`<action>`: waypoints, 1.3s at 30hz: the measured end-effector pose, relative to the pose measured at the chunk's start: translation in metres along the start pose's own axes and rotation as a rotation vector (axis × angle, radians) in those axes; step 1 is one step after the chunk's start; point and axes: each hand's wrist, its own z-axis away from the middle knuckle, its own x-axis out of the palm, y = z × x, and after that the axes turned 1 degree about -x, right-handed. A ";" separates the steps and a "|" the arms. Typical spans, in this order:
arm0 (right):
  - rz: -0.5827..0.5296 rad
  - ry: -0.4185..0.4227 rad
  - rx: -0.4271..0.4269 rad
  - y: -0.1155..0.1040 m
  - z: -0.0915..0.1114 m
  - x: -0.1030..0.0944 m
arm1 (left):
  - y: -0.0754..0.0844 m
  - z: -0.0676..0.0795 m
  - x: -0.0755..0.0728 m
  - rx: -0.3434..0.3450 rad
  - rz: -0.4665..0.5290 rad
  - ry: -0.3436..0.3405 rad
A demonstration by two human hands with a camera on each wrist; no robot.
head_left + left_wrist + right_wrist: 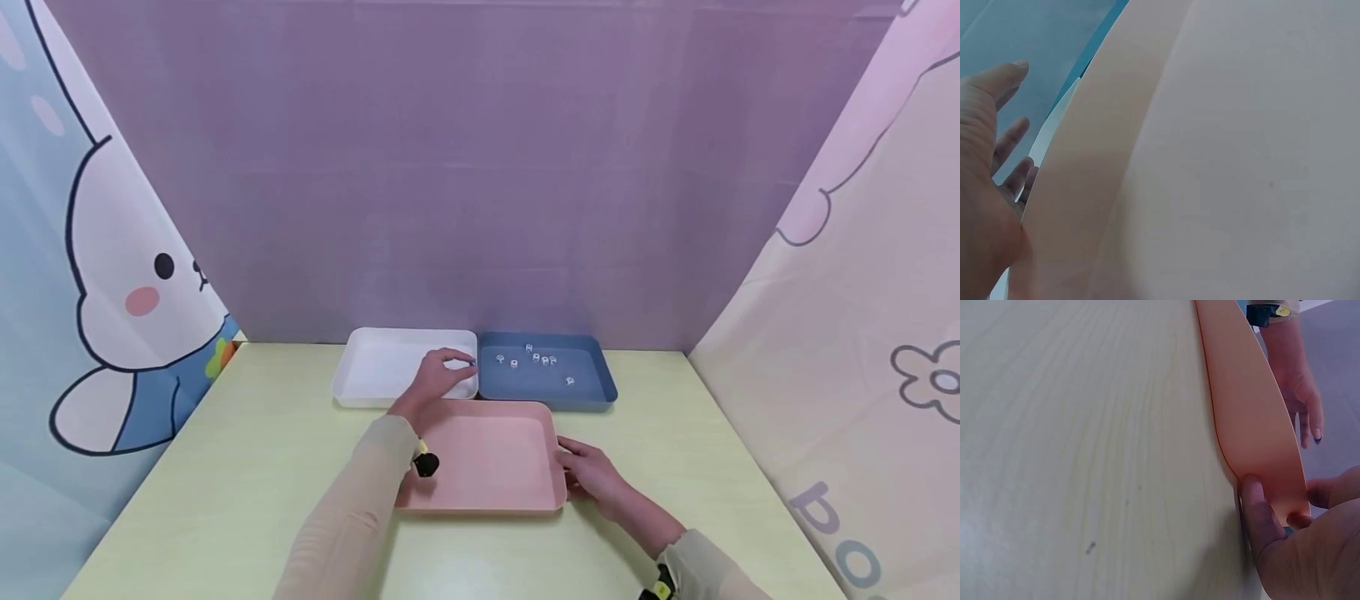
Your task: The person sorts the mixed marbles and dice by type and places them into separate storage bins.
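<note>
My left hand (437,377) is over the right side of the white tray (358,367), near where it meets the blue tray (606,379). Its thumb and index finger pinch a small dark blue piece (472,363), mostly hidden by the fingertips; I cannot tell its kind. In the left wrist view the other fingers (1013,144) are spread apart. Several small white dice (545,361) lie scattered in the blue tray. My right hand (595,477) grips the right side of the pink tray (495,510), with its thumb (1259,509) against the outer wall near a corner.
The white and blue trays stand side by side at the back of the pale wooden table (225,483), with the pink tray in front of them. A purple cloth (480,167) hangs behind, and printed cloths (127,358) enclose both sides.
</note>
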 end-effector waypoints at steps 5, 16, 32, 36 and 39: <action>0.006 -0.007 0.005 0.001 0.001 0.000 | 0.003 -0.002 -0.002 0.009 0.041 0.022; 0.003 -0.009 0.003 0.000 0.000 -0.001 | 0.001 -0.001 0.000 -0.004 0.052 0.011; 0.013 -0.015 -0.003 0.001 -0.002 -0.002 | 0.003 0.001 0.000 -0.003 0.045 0.006; 0.010 -0.017 -0.009 0.002 -0.002 -0.002 | 0.004 0.000 0.000 -0.006 0.017 -0.005; 0.011 -0.021 -0.011 0.002 -0.002 -0.002 | 0.004 -0.001 -0.002 -0.026 -0.010 -0.029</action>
